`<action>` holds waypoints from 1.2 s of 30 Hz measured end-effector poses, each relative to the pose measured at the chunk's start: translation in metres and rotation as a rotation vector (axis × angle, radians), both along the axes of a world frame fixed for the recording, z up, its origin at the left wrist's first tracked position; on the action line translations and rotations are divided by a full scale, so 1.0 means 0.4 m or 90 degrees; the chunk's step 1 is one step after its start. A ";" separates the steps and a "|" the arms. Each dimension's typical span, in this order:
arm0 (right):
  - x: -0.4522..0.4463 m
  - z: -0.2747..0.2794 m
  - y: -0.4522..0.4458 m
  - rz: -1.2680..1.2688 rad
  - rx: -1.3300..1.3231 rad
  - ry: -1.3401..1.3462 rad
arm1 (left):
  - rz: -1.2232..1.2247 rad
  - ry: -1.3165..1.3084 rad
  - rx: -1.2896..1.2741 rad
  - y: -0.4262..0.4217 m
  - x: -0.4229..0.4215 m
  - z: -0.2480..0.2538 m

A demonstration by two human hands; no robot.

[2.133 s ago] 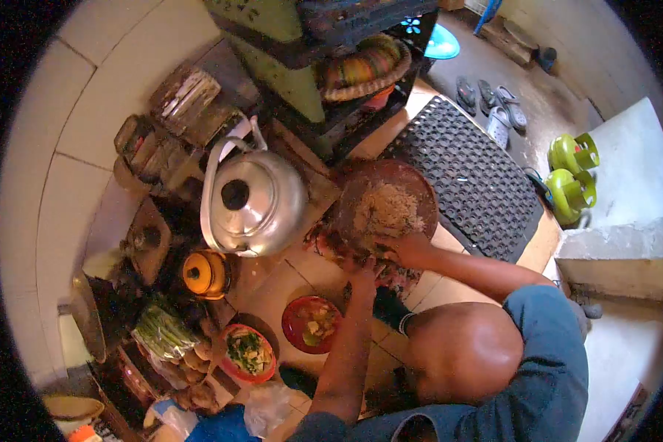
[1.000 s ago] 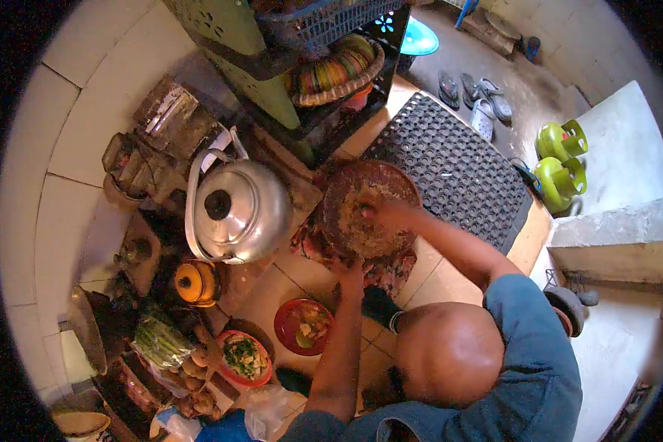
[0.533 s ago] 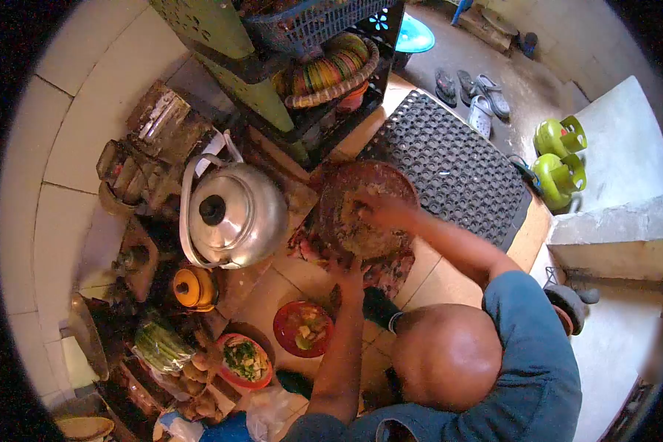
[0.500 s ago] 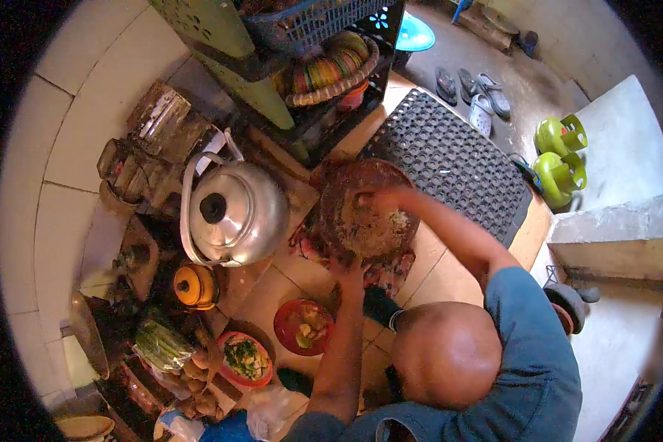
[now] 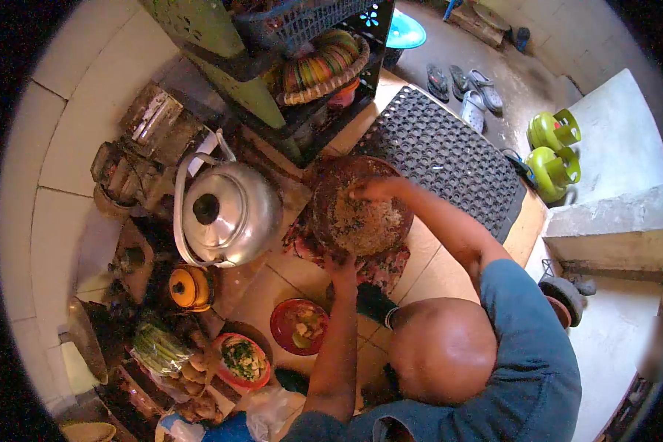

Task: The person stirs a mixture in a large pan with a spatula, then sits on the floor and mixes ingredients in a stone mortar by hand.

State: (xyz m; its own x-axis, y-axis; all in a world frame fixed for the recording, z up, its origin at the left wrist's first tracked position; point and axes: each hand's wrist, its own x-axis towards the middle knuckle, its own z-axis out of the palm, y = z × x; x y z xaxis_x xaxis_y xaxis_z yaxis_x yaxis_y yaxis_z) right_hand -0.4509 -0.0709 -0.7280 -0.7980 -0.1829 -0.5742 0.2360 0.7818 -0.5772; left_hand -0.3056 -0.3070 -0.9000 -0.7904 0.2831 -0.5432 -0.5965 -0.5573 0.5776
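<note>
A wide, dark, round mortar (image 5: 323, 228) sits tilted on a patterned cloth (image 5: 390, 271) on the tiles. A coarse, pale brown crumbly mixture (image 5: 368, 225) covers its inside. My left hand (image 5: 340, 265) grips the near rim, fingers partly hidden against it. Inside the far part of the bowl, my right hand (image 5: 377, 189) reaches in from the right with its fingers closed at the mixture. Whatever those fingers hold is too small or hidden to name. A red plate (image 5: 278, 324) with food pieces in liquid stands beside my left forearm.
Left of the mortar stands a big metal kettle (image 5: 232, 210), with a small orange pot (image 5: 188, 287) below it. Nearby are a bowl of chopped greens (image 5: 243, 359) and bagged vegetables (image 5: 158, 346). A shelf (image 5: 258, 103) and black mat (image 5: 449, 158) lie beyond.
My right hand has shifted slightly up within the mortar, showing more of the mixture. The whole view has slid a little to the left. My left hand stays at the rim.
</note>
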 end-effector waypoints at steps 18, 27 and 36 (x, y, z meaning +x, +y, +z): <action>0.053 -0.005 -0.062 0.094 0.140 0.145 | 0.063 -0.070 -0.019 0.032 0.006 0.198; 0.145 0.090 0.088 -0.250 -0.185 0.015 | 0.067 -0.007 -0.252 0.048 0.027 0.246; 0.290 0.023 0.103 -0.341 -0.077 0.049 | 0.050 0.026 -0.204 0.000 -0.007 0.194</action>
